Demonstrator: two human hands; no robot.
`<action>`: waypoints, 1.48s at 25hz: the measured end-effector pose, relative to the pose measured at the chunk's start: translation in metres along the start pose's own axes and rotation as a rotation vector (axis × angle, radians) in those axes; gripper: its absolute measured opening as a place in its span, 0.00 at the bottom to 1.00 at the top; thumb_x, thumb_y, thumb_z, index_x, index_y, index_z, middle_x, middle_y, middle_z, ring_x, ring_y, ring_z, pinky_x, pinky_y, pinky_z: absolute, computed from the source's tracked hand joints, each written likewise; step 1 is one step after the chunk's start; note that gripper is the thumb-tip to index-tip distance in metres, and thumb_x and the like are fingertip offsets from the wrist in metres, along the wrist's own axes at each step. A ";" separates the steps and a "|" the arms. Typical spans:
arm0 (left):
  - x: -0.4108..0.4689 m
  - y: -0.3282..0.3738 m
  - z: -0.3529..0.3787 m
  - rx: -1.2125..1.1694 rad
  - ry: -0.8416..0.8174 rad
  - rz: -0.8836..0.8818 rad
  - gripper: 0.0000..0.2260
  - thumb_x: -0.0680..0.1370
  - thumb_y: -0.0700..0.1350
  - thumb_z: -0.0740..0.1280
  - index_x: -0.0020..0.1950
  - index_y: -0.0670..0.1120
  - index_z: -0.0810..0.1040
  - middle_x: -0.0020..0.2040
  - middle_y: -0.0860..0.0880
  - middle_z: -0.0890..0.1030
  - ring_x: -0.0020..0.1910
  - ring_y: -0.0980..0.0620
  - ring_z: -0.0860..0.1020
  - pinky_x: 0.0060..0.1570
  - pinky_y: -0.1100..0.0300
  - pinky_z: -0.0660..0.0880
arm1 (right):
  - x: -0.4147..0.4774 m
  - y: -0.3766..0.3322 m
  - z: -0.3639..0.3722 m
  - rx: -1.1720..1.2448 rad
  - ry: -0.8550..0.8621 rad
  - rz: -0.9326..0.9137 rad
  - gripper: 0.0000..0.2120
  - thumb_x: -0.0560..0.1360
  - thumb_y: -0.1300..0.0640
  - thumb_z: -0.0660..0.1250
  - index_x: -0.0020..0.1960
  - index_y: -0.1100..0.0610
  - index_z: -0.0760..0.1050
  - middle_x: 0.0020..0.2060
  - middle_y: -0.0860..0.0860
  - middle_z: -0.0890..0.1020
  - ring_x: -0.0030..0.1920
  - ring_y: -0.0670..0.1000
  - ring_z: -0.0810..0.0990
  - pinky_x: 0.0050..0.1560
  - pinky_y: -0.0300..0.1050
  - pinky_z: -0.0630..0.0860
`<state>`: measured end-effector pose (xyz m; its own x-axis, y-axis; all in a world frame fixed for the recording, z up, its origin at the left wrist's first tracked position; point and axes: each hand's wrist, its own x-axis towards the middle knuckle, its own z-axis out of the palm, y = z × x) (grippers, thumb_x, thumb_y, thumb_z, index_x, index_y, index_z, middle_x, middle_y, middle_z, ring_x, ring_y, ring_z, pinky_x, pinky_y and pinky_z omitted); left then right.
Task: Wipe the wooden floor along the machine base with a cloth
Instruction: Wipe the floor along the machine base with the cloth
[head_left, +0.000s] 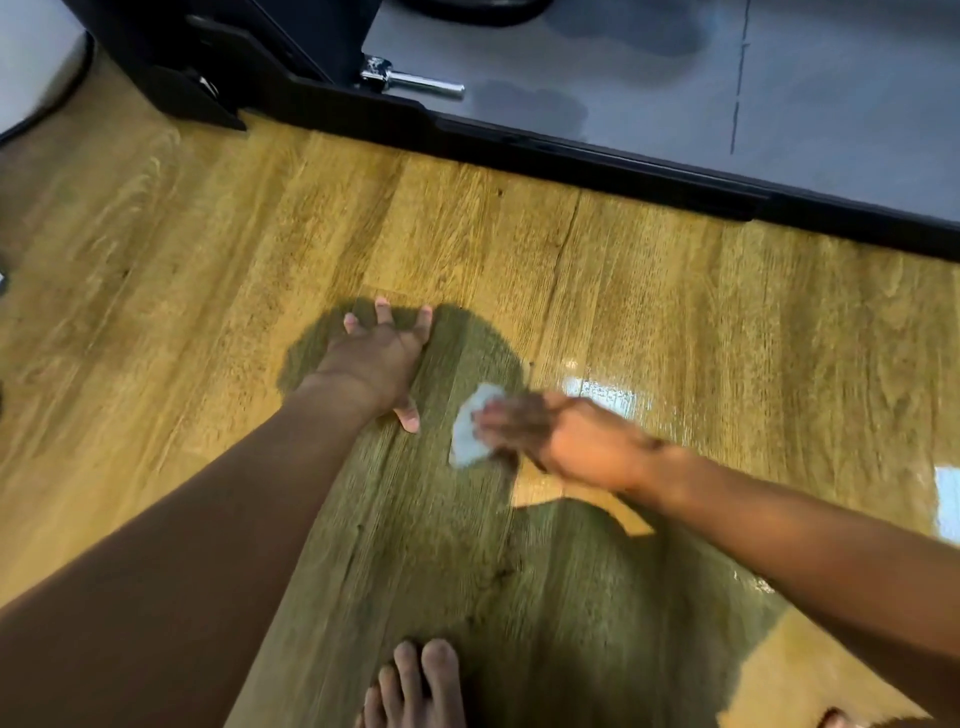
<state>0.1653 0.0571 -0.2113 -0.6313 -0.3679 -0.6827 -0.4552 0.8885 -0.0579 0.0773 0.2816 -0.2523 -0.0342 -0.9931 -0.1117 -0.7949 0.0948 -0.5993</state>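
Head view: left hand (374, 358) splayed flat on floor (208, 234); blurred right hand (561, 436) seemingly presses cloth (470, 436).

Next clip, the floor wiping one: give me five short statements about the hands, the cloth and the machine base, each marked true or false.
1. The left hand lies flat on the wooden floor with its fingers spread. True.
2. The cloth is under the left hand. False: the blurred right hand presses on it.
3. The cloth touches the black machine base. False: a stretch of bare floor lies between them.
4. A bare foot shows at the bottom edge. True.
5. The cloth is dark red. False: it is pale, whitish.
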 end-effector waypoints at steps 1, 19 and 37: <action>0.000 -0.001 0.000 -0.005 0.001 0.001 0.62 0.60 0.54 0.81 0.77 0.54 0.36 0.76 0.37 0.39 0.73 0.29 0.48 0.68 0.38 0.62 | 0.017 0.014 -0.015 -0.051 0.067 0.125 0.17 0.81 0.53 0.54 0.69 0.45 0.70 0.67 0.45 0.73 0.62 0.42 0.74 0.65 0.38 0.69; -0.003 0.001 -0.001 0.004 0.007 0.027 0.61 0.62 0.55 0.79 0.76 0.53 0.34 0.75 0.35 0.38 0.73 0.29 0.48 0.64 0.37 0.67 | 0.085 0.049 -0.052 -0.251 0.196 0.236 0.24 0.77 0.67 0.62 0.68 0.48 0.70 0.71 0.48 0.67 0.69 0.49 0.69 0.69 0.48 0.66; -0.004 0.002 0.006 -0.030 0.034 0.044 0.59 0.65 0.52 0.78 0.76 0.50 0.33 0.75 0.34 0.36 0.72 0.26 0.45 0.65 0.34 0.65 | 0.135 0.083 -0.091 -0.274 0.304 0.390 0.21 0.77 0.66 0.61 0.67 0.51 0.70 0.67 0.53 0.74 0.58 0.52 0.79 0.62 0.48 0.74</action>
<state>0.1709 0.0620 -0.2128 -0.6717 -0.3385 -0.6589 -0.4452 0.8954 -0.0062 -0.0487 0.1491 -0.2455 -0.4978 -0.8669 -0.0264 -0.8152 0.4781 -0.3271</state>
